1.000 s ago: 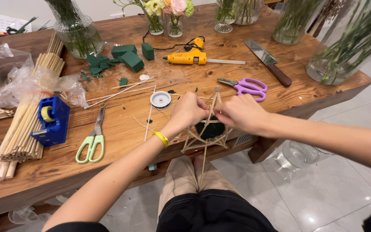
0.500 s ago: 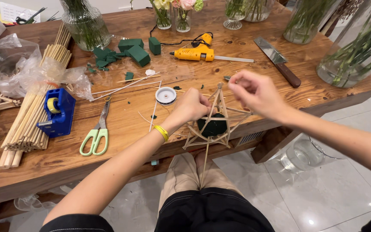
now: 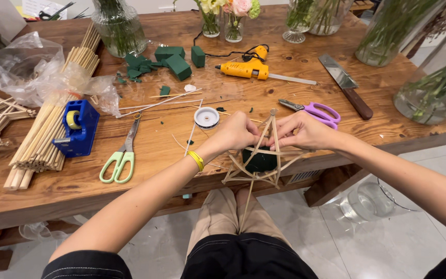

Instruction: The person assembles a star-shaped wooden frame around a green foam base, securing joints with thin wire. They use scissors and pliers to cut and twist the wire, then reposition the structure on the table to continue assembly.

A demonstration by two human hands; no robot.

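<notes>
Left hand [image 3: 236, 132] and right hand [image 3: 300, 129] meet at frame centre, both pinched closed on the upper sticks of a star-shaped stick frame [image 3: 264, 155]. The frame is held in the air just off the near edge of the wooden table [image 3: 181, 155], above the person's lap. A dark green foam block [image 3: 259, 160] sits inside the frame, and one long stick hangs down from it toward the knees. There is a yellow band on the left wrist.

Handling, as a judgement: the frame looks very light and stiff along each stick, but weak at the joints and easy to snap or twist apart. The sticks are thin and smooth, so they are likely slippery under the fingers. The best hold is at the crossings near the top point, with light pinches, not mid-span and not on the foam, which crumbles.

Outward: a white tape roll [image 3: 206, 117] is just beyond the left hand. Purple scissors [image 3: 318, 111] are just beyond the right hand. Green scissors [image 3: 121, 155] lie left of centre, next to a blue tape dispenser [image 3: 78, 126] and a bundle of sticks [image 3: 52, 119] at the left. A yellow glue gun [image 3: 246, 68] is at upper centre, with a knife [image 3: 348, 87] at upper right. Loose green foam pieces [image 3: 174, 59] are at upper centre-left. Glass vases of stems run along the far edge.
</notes>
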